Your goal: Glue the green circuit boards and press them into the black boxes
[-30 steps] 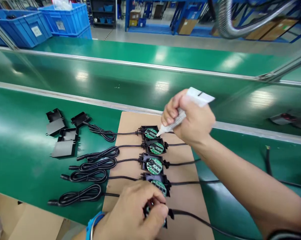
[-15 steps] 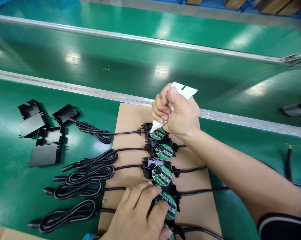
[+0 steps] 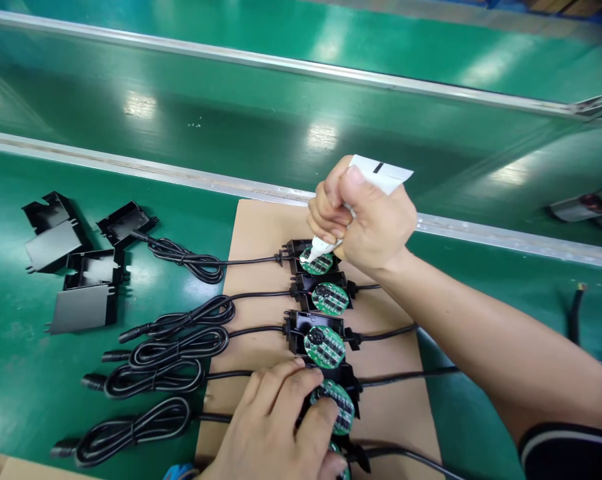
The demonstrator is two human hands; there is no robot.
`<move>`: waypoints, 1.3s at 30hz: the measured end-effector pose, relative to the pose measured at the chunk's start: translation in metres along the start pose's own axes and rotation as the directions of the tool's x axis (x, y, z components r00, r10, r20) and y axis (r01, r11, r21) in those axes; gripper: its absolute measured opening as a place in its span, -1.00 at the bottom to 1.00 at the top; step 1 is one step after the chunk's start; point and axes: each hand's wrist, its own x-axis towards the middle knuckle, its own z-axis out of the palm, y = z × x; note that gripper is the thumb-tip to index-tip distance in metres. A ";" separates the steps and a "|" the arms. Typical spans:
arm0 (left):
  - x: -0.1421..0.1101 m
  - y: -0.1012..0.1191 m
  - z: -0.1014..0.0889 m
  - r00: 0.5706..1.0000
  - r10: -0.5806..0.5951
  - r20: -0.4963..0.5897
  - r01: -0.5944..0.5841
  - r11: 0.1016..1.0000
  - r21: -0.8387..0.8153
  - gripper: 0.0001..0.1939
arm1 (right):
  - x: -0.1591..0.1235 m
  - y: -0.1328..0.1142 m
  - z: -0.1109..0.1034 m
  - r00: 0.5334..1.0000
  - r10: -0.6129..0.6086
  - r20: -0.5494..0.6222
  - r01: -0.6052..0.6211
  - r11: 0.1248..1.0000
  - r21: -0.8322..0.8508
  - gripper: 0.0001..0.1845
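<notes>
My right hand [image 3: 368,213] is wrapped around a white squeeze tube [image 3: 383,175], nozzle pointing down and left. The nozzle tip is at the farthest round green circuit board [image 3: 317,261], where a white spot shows. More such boards, including a second [image 3: 331,299] and a third [image 3: 325,347], lie over black plastic cases [image 3: 301,327] in a column toward me. My left hand [image 3: 275,420] lies with spread, slightly bent fingers over the nearer cases. Its fingertips touch a fourth board [image 3: 341,407]; part of that board and the case beneath are hidden.
Cardboard [image 3: 261,227] lies under the cases on the green table [image 3: 11,373]. Bundled black cables [image 3: 135,427] extend left, and other leads [image 3: 405,380] run right. Several loose black cases [image 3: 83,310] sit at the left. A metal rail [image 3: 181,172] crosses behind.
My right hand and the tube have shifted slightly right; the nozzle tip has moved a little right on the farthest board. My left hand stays in place. The camera view has tilted slightly.
</notes>
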 end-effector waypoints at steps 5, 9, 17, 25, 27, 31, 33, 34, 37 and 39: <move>0.000 0.001 -0.002 1.000 -0.002 0.023 0.002 1.000 -0.002 -0.70 | -0.005 -0.005 -0.005 1.000 0.010 -0.019 -0.011 1.000 -0.024 -0.50; 0.001 0.001 -0.004 0.999 0.000 0.038 -0.001 1.000 0.002 -0.71 | -0.011 -0.009 -0.007 1.000 0.018 -0.012 -0.018 0.999 -0.037 -0.51; 0.002 0.002 -0.006 0.998 -0.018 0.064 0.019 1.000 -0.016 -0.73 | -0.013 -0.015 -0.014 0.999 -0.001 -0.052 -0.003 0.997 -0.078 -0.52; 0.003 0.001 -0.007 0.996 -0.029 0.081 0.030 1.000 -0.006 -0.74 | -0.004 -0.011 -0.016 0.999 -0.037 -0.026 0.036 0.998 -0.051 -0.50; 0.004 0.002 -0.007 0.996 -0.030 0.078 0.031 1.000 -0.007 -0.73 | -0.002 -0.010 -0.015 0.998 -0.057 -0.014 0.056 0.997 -0.044 -0.48; 0.005 0.002 -0.008 0.997 -0.025 0.076 0.025 1.000 -0.008 -0.73 | 0.001 -0.007 -0.014 0.999 -0.014 -0.044 0.010 0.995 -0.099 -0.41; 0.005 0.001 -0.008 0.997 -0.022 0.074 0.023 1.000 -0.007 -0.73 | 0.002 -0.004 -0.014 0.998 -0.007 -0.065 -0.001 0.993 -0.118 -0.39; 0.005 0.001 -0.008 0.997 -0.024 0.075 0.024 1.000 -0.007 -0.73 | 0.003 -0.003 -0.014 0.997 -0.007 -0.071 -0.001 0.993 -0.121 -0.39; 0.005 0.002 -0.008 0.996 -0.028 0.082 0.029 0.999 -0.012 -0.73 | 0.003 -0.001 -0.017 0.996 -0.015 -0.085 0.006 0.994 -0.108 -0.42; 0.005 0.003 -0.008 0.995 -0.035 0.092 0.037 0.999 -0.018 -0.72 | 0.002 -0.005 -0.019 0.995 -0.024 -0.097 0.014 0.995 -0.102 -0.43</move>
